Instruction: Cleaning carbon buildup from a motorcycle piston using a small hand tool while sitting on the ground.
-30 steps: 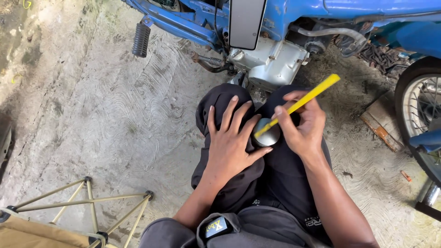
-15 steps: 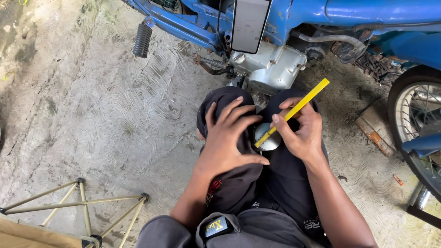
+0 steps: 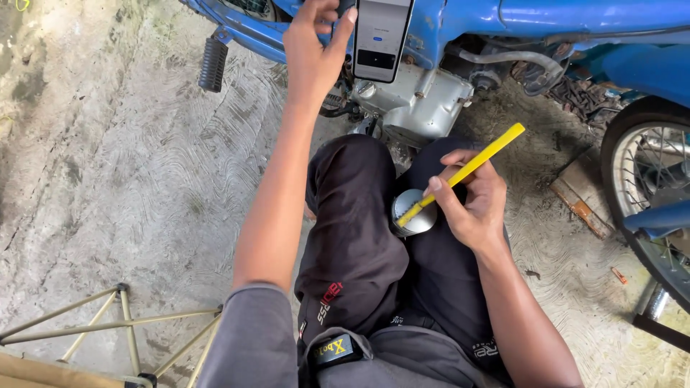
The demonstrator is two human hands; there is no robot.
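I sit with a round silver metal part (image 3: 415,210) wedged between my knees in dark trousers. My right hand (image 3: 471,201) holds a thin yellow stick-like tool (image 3: 467,171) like a pen, its lower tip on the metal part. My left hand (image 3: 314,52) is stretched forward and up, fingers around the left edge of a grey phone-like device (image 3: 382,36) that stands against the blue motorcycle (image 3: 503,21).
The motorcycle's silver engine (image 3: 420,100) is just ahead of my knees, a black footpeg (image 3: 213,63) to the left, the spoked rear wheel (image 3: 650,194) at right. A wooden block (image 3: 578,197) lies on the concrete. A metal-rod frame (image 3: 108,330) stands at lower left.
My left hand has left the metal part on my lap and reached up to the grey device on the motorcycle. My right hand still holds the yellow tool against the part.
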